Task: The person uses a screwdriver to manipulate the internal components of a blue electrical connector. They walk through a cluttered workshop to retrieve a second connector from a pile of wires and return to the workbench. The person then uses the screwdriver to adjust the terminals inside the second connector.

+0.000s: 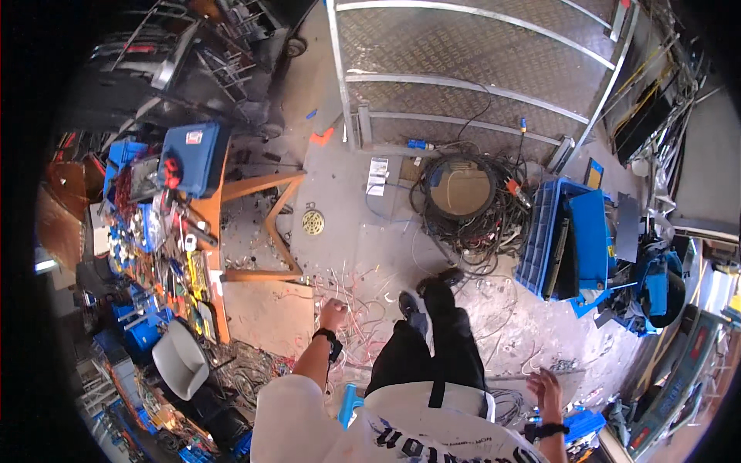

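Black cables [482,231] already lie coiled ahead, but red and white wires [357,311] remain scattered on the floor [351,251] near our left hand [333,314], fingers curled, contents unclear; our right hand's [545,388] fingers are loosely spread.

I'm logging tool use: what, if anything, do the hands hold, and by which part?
Nothing visible is held: the left hand is loosely curled, the right hand open.

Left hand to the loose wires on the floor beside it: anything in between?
Nothing visible stands between the left hand and the loose wires; the left shoe is off to the right, not in between.
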Demonstrator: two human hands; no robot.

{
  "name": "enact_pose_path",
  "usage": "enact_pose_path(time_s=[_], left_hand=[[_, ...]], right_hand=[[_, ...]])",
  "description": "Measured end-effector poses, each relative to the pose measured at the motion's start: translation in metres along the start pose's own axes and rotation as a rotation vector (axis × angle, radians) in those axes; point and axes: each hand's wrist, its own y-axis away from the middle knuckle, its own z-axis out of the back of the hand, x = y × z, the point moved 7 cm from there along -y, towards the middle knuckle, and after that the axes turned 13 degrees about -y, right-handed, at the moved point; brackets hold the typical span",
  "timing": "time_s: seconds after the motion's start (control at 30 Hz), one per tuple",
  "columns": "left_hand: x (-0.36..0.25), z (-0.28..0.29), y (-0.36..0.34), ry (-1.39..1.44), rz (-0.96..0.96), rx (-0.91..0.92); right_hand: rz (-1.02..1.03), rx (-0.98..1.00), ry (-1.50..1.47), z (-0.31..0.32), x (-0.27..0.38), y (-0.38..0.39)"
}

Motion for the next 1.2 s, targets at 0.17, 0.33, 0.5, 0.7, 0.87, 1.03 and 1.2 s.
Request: enact_pose_path(time_s=[0.17, 0.33, 0.5, 0.7, 0.87, 1.03, 1.2], left_hand=[[-0.098, 0.026, -0.149, -0.038, -0.331, -0.23], [-0.202, -0.005, -0.29, 0.043, -0.268, -0.085], [-0.287, -0.043, -0.422, -0.166, -0.343, -0.027], [-0.37, -0.114, -0.568, -0.438, -0.75, -0.086], [-0.424, -0.174, -0.652, -0.583, -0.967, -0.167], [-0.422, -0.223, -0.706, -0.733, -0.898, -0.128], [-0.432, -0.228, -0.724, -0.929, -0.869, -0.375]], right_hand=[[-0.108, -0.159, -0.063, 0.023, -0.025, 0.009], [-0.264, -0.024, -0.066, 0.019, -0.058, 0.015], [-0.401, -0.41, -0.063, -0.053, -0.075, 0.009], [-0.524, -0.618, -0.102, -0.129, -0.101, -0.015], [-0.624, -0.748, -0.184, -0.174, -0.125, -0.019], [-0.696, -0.848, -0.235, -0.202, -0.138, -0.008], [-0.707, -0.928, -0.303, -0.213, -0.149, 0.019]])
